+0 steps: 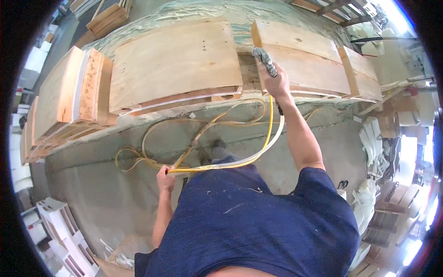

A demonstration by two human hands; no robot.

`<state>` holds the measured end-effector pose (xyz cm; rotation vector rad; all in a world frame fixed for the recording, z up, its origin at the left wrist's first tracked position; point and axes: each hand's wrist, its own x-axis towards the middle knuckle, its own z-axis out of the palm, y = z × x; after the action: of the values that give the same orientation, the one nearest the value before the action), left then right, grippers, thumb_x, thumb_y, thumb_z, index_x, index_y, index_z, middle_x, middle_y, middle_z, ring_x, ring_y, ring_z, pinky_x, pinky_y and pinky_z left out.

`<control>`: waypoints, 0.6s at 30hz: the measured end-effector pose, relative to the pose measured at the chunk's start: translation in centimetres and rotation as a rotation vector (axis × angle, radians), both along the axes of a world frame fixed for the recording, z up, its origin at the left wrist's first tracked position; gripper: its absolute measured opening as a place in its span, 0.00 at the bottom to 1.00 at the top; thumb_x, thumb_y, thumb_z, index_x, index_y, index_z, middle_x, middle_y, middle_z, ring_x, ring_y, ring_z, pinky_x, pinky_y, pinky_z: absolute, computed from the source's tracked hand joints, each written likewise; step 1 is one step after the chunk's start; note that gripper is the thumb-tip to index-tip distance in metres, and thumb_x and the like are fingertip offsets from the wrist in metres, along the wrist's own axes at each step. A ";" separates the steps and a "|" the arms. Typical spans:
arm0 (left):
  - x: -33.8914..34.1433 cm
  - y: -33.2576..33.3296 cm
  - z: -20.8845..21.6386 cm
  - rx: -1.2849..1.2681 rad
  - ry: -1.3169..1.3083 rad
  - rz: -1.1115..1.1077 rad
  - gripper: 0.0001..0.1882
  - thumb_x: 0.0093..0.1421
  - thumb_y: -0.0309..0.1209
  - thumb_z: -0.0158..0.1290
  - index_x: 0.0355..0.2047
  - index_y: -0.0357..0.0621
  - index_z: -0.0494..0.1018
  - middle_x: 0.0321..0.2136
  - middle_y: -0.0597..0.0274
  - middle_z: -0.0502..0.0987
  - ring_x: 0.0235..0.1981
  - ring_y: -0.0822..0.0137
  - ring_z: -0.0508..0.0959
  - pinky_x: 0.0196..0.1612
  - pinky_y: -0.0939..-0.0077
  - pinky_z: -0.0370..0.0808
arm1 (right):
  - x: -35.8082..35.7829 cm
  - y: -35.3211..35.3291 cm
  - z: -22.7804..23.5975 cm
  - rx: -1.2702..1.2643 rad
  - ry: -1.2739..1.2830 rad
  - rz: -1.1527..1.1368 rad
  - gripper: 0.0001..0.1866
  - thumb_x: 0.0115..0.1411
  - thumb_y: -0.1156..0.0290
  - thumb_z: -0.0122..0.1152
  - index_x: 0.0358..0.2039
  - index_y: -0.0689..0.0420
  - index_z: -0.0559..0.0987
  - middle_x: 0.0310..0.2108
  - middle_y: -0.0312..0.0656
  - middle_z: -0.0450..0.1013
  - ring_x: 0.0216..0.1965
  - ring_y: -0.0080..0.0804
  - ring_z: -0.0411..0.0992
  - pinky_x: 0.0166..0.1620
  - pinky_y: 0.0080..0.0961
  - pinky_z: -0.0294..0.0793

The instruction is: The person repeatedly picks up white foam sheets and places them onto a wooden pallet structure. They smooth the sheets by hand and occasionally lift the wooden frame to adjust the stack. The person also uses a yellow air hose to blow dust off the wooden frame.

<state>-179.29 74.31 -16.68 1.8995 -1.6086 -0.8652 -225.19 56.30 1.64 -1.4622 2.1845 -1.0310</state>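
Note:
My right hand (278,85) is closed round the handle of a grey metal spray gun (264,59). The gun is raised over the gap between two pale plywood boxes, close to the left edge of the right box (304,60). A yellow and a white hose (249,160) hang from the gun's lower end and curve across my front. Low on the left, my left hand (165,180) is closed round these hoses. The wide plywood box (173,69) lies left of the gun.
More hose (196,138) lies in loose loops on the grey floor. Further wooden frames (76,92) stand at the left and another box (362,76) at the right. Crumpled plastic sheeting (184,21) lies behind the boxes. White foam pieces (374,147) are piled on the right.

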 end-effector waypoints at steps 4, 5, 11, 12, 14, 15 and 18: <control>-0.3 1.2 0.5 0.062 0.006 0.030 0.17 0.56 0.32 0.57 0.18 0.40 0.62 0.13 0.62 0.62 0.17 0.72 0.60 0.22 0.73 0.62 | -0.4 -1.3 -0.9 -0.031 -0.064 -0.004 0.23 0.57 0.49 0.57 0.31 0.61 0.75 0.25 0.54 0.73 0.29 0.52 0.71 0.37 0.41 0.69; -0.5 1.3 0.6 0.084 0.008 0.028 0.17 0.57 0.31 0.57 0.18 0.40 0.62 0.13 0.63 0.62 0.18 0.72 0.60 0.22 0.74 0.62 | -0.6 -1.0 -1.1 -0.036 -0.074 -0.005 0.23 0.57 0.49 0.57 0.31 0.61 0.75 0.25 0.53 0.73 0.29 0.52 0.71 0.36 0.40 0.69; -0.7 -0.7 1.5 0.113 -0.045 0.055 0.16 0.57 0.31 0.57 0.19 0.40 0.63 0.13 0.62 0.63 0.18 0.72 0.61 0.23 0.75 0.64 | -1.5 7.3 -6.8 0.145 -0.029 0.076 0.19 0.56 0.54 0.60 0.33 0.60 0.76 0.26 0.52 0.73 0.31 0.50 0.72 0.37 0.38 0.70; -0.7 -1.2 2.0 0.125 -0.050 0.045 0.16 0.57 0.31 0.57 0.20 0.39 0.63 0.13 0.61 0.64 0.18 0.72 0.62 0.24 0.74 0.65 | -0.8 8.1 -5.8 0.304 -0.108 0.030 0.17 0.56 0.57 0.60 0.34 0.59 0.75 0.27 0.52 0.73 0.31 0.50 0.73 0.37 0.37 0.71; -0.7 -2.2 3.0 0.156 -0.067 0.020 0.15 0.56 0.31 0.57 0.20 0.39 0.63 0.13 0.61 0.65 0.18 0.72 0.62 0.24 0.74 0.65 | -1.0 7.6 -6.1 0.236 -0.095 0.026 0.17 0.57 0.57 0.60 0.34 0.59 0.75 0.26 0.50 0.73 0.29 0.46 0.72 0.36 0.35 0.71; -0.6 -2.5 3.5 0.165 -0.077 0.013 0.15 0.56 0.31 0.57 0.20 0.39 0.64 0.13 0.60 0.65 0.18 0.71 0.62 0.24 0.73 0.65 | -0.9 7.3 -6.0 0.197 -0.090 0.029 0.16 0.57 0.58 0.61 0.34 0.59 0.75 0.25 0.49 0.73 0.28 0.43 0.72 0.36 0.34 0.71; 0.4 -3.7 4.0 0.176 -0.040 -0.004 0.15 0.55 0.31 0.58 0.20 0.39 0.64 0.14 0.59 0.65 0.18 0.69 0.61 0.24 0.73 0.66 | 0.6 4.9 -1.9 0.042 -0.310 -0.060 0.14 0.58 0.62 0.60 0.34 0.60 0.74 0.21 0.40 0.68 0.24 0.25 0.64 0.31 0.26 0.68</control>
<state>-178.86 70.62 -12.65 2.0448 -1.6064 -1.0056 -224.59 61.19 -0.30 -1.1373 2.0242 -1.1399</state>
